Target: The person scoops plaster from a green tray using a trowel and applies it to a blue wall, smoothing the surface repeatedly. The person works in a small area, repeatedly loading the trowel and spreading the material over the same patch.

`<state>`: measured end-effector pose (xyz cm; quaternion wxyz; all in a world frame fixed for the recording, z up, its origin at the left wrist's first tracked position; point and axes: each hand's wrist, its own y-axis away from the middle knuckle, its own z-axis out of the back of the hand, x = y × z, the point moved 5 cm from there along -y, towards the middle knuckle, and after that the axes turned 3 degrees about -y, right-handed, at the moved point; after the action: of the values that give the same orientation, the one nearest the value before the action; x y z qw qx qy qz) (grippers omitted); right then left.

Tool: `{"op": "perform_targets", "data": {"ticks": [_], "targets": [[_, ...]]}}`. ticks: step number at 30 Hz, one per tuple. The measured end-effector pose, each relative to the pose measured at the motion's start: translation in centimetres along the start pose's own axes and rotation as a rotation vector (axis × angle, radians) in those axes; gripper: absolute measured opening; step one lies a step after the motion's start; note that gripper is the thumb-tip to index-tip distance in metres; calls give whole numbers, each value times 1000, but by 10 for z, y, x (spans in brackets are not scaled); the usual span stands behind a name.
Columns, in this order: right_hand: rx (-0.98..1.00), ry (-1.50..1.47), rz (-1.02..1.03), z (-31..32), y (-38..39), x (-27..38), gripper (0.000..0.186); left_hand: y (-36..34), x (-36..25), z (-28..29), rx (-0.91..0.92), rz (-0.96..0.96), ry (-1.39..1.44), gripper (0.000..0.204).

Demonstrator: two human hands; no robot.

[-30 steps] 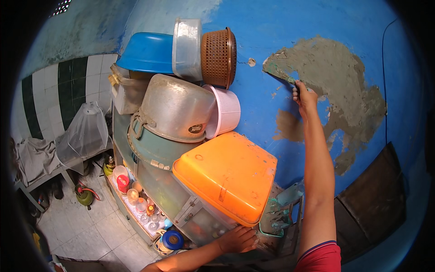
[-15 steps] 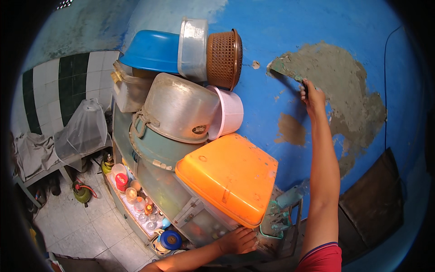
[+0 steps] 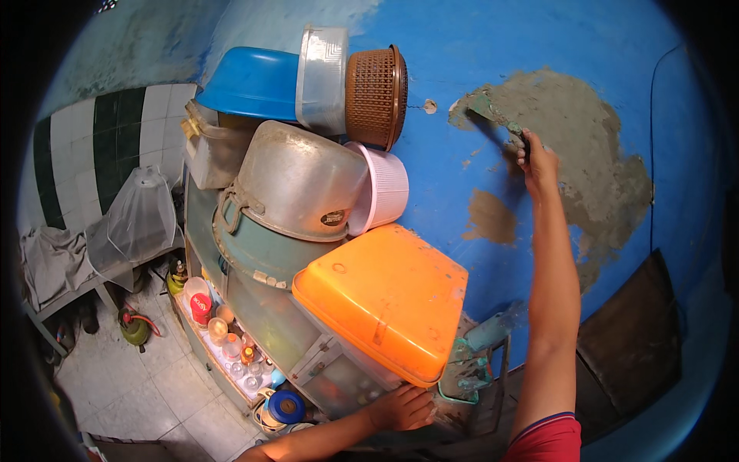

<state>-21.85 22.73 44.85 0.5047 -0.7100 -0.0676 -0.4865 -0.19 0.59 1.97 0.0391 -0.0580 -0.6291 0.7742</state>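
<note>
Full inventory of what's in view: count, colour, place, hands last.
wall: 1, blue, right half
mortar patches: 2 main, grey-brown, on wall
trowel: 1, greenish, against larger patch
basin: 1, blue, upper left
tub: 1, clear, beside basin
baskets: 2, brown and pink, upper centre
pot: 1, silver, centre left
cabinet: 1, greyish, below pot
storage box: 1, orange, on cabinet
cups: several, mostly clear, low shelf
cloth: 1, grey, bench at left
mesh cover: 1, whitish, beside cloth
gas cylinder: at least 1, green, floor
panel: 1, dark, lower right
left hand: 1, bare, below storage box
right hand: 1, bare, on trowel
</note>
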Motion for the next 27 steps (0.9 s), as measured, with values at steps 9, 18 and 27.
{"op": "perform_targets", "data": {"ticks": [9,18,27], "targets": [[-56,-151,39,0,-8,-23,19,0,-1,-1,23,8,-4,32],[0,0,39,54,55,4,25,7,-1,-16,174,84,19,29],[44,332,-236,143,257,44,29,7,2,-10,89,155,23,32]]}}
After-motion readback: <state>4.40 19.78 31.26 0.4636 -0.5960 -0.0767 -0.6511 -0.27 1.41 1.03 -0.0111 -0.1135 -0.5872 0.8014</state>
